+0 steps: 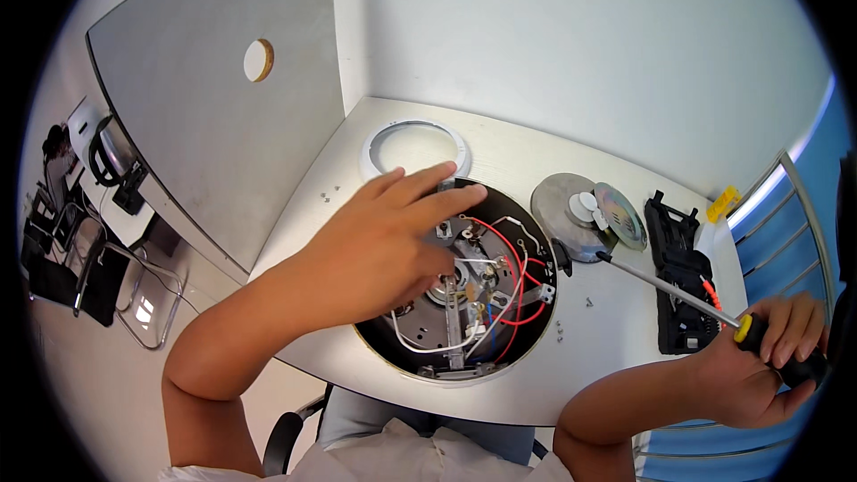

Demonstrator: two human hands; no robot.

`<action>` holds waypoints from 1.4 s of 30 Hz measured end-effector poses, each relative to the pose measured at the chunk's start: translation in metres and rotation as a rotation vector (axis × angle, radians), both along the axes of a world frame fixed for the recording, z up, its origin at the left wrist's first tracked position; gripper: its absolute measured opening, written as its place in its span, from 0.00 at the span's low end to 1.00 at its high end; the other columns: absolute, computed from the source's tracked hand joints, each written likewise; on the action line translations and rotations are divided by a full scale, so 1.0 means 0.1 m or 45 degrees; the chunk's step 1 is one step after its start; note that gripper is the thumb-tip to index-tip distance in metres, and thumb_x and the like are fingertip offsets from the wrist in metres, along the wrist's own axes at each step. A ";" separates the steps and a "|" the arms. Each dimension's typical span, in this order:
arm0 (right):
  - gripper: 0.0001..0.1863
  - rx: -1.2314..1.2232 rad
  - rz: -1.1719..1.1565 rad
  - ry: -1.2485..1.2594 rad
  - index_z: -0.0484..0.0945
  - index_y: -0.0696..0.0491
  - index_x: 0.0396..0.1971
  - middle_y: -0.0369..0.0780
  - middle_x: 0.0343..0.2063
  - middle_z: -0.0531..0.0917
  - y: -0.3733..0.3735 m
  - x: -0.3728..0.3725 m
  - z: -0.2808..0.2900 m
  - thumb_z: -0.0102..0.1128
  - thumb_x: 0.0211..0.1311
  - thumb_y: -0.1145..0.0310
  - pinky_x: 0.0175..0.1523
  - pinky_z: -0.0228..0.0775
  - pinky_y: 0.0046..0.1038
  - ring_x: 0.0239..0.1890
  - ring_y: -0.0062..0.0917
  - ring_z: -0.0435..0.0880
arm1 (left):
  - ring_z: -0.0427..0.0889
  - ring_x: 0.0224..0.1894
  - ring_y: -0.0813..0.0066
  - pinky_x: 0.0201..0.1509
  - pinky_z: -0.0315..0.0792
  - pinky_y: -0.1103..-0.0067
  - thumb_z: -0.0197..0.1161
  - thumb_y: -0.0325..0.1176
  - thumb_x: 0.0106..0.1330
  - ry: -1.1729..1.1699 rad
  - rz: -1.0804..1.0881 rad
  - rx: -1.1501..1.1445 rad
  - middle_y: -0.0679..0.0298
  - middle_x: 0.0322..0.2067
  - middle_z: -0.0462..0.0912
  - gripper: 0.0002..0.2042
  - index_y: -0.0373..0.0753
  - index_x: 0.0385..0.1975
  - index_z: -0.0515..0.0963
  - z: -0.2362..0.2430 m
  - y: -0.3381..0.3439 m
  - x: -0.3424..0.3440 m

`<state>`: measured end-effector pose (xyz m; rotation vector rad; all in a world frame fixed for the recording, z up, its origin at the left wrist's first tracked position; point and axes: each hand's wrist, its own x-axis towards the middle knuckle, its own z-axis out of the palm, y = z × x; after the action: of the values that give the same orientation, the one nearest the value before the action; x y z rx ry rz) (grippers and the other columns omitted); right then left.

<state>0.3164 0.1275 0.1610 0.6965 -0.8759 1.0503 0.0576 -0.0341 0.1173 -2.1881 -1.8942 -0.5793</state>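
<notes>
My left hand (pixel 384 250) reaches over a round black appliance housing (pixel 527 344), fingers spread across its upper left part. The thumb is bent down near the metal bracket at the middle; whether it touches cannot be told. Inside are red, white and blue wires. My right hand (pixel 763 366) holds a screwdriver (pixel 669 287) with a yellow-and-black handle, its shaft pointing left toward the housing. A white ring (pixel 413 125) lies behind the housing. A grey metal disc (pixel 558 223) and a shiny disc (pixel 623 214) lie to its right.
A black tool case (pixel 674 254) and small screws (pixel 561 332) are on the white table (pixel 295 214). A grey partition (pixel 196 125) stands left. Beyond it are chairs, a kettle (pixel 116 152) and a person (pixel 58 156). A metal-framed chair (pixel 803 205) is at the right.
</notes>
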 end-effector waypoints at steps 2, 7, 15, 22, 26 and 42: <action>0.18 0.026 0.053 -0.002 0.61 0.59 0.35 0.40 0.23 0.62 0.01 0.03 -0.01 0.53 0.49 0.65 0.20 0.54 0.18 0.19 0.21 0.62 | 0.61 0.63 0.56 0.60 0.61 0.61 0.69 0.29 0.40 0.078 0.013 -0.037 0.60 0.57 0.68 0.06 0.42 0.20 0.81 0.05 0.05 0.04; 0.16 0.062 0.100 -0.038 0.61 0.62 0.30 0.41 0.24 0.63 0.05 0.08 0.00 0.52 0.49 0.67 0.25 0.56 0.20 0.21 0.22 0.61 | 0.62 0.62 0.59 0.60 0.61 0.62 0.67 0.30 0.43 0.260 -0.005 -0.153 0.60 0.55 0.70 0.04 0.41 0.20 0.81 0.05 0.24 0.09; 0.14 0.044 0.056 -0.055 0.58 0.59 0.27 0.42 0.24 0.63 0.10 0.14 -0.01 0.53 0.48 0.68 0.26 0.56 0.21 0.21 0.23 0.62 | 0.66 0.58 0.63 0.56 0.66 0.68 0.67 0.30 0.43 0.263 -0.069 -0.238 0.62 0.49 0.73 0.05 0.39 0.20 0.81 -0.02 0.37 0.01; 0.14 0.029 0.065 -0.084 0.56 0.58 0.25 0.42 0.24 0.63 0.11 0.14 0.00 0.51 0.49 0.67 0.27 0.56 0.22 0.22 0.23 0.62 | 0.71 0.51 0.67 0.50 0.68 0.71 0.63 0.31 0.44 0.266 -0.112 -0.217 0.60 0.43 0.75 0.06 0.38 0.21 0.82 -0.01 0.39 -0.01; 0.14 0.029 0.049 -0.103 0.56 0.58 0.25 0.43 0.24 0.63 0.12 0.14 0.00 0.50 0.49 0.66 0.27 0.57 0.22 0.22 0.23 0.62 | 0.65 0.59 0.61 0.56 0.66 0.66 0.67 0.28 0.43 0.122 -0.073 -0.259 0.61 0.51 0.72 0.04 0.41 0.20 0.81 -0.03 0.37 -0.07; 0.17 0.013 0.035 -0.078 0.57 0.59 0.27 0.41 0.25 0.62 0.13 0.13 0.00 0.52 0.44 0.66 0.24 0.58 0.21 0.21 0.24 0.63 | 0.56 0.65 0.56 0.61 0.61 0.61 0.69 0.27 0.41 0.108 -0.184 -0.338 0.64 0.59 0.65 0.09 0.47 0.23 0.80 -0.06 0.42 -0.11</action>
<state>0.3291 0.1402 0.1610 0.6897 -0.9276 1.0967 0.0463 0.0084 0.1114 -2.4853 -1.8735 -0.2623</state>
